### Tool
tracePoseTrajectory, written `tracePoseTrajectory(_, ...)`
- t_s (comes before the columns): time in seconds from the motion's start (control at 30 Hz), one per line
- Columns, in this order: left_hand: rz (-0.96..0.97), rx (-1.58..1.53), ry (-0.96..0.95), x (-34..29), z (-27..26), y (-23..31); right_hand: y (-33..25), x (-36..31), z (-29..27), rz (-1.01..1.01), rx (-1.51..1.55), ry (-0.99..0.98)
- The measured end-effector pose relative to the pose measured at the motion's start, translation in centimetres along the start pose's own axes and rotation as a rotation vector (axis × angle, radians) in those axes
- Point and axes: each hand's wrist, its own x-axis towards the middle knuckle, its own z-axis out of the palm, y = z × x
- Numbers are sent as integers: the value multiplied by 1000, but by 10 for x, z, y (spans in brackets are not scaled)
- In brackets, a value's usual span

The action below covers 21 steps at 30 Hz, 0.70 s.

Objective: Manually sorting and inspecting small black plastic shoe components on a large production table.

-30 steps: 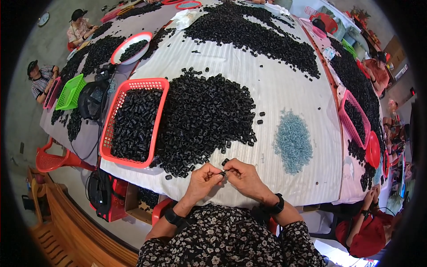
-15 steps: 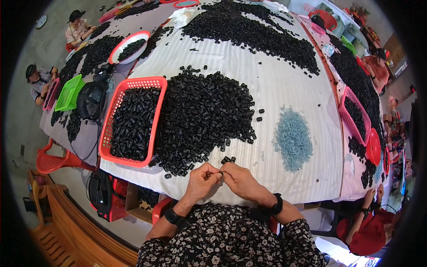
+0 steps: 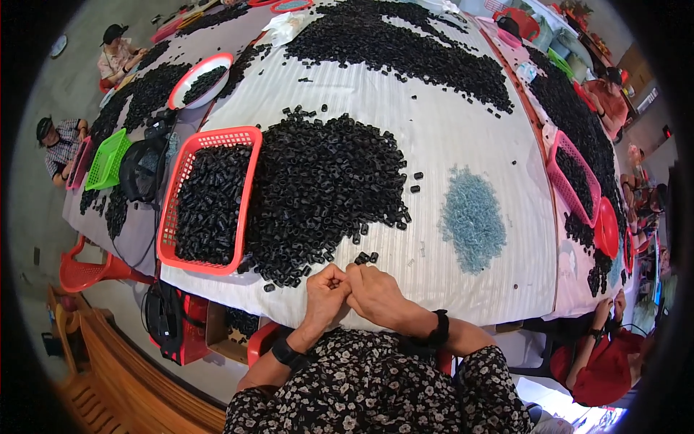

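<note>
Close to the table's near edge, my left hand (image 3: 327, 295) and my right hand (image 3: 377, 295) meet with their fingertips pinched together. Whatever they hold between them is hidden by the fingers. Just beyond my knuckles lie a few short black plastic tube pieces (image 3: 366, 257). A large heap of the same black pieces (image 3: 329, 188) spreads ahead and to the left of my hands. Beside it, a red plastic basket (image 3: 210, 267) is filled with more of them. Off to the right sits a pile of small clear bluish pieces (image 3: 473, 220).
A white cloth (image 3: 441, 130) covers the table, with another wide spread of black pieces (image 3: 405, 58) at the far side. A pink basket (image 3: 578, 206) and a red bowl (image 3: 606, 228) stand along the right. Co-workers sit at both sides; a green basket (image 3: 108, 159) is at left.
A small dark piece showed between my fingertips before; now the fingers cover it. My right hand has shifted slightly left, closer against my left. The whole view has tilted a little.
</note>
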Motion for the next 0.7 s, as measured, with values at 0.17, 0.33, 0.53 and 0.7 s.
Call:
tracePoseTrajectory(0.17,-4,54,80,-2,4,-2,0,1,6,-7,-44,36)
tracePoseTrajectory(0.33,63,95,113,0,9,-4,3,2,14,5,-6,137)
tracePoseTrajectory(0.53,78,133,85,3,4,-9,11,2,18,-47,45,142)
tracePoseTrajectory(0.7,26,17,27,5,2,2,15,2,4,-27,200,115)
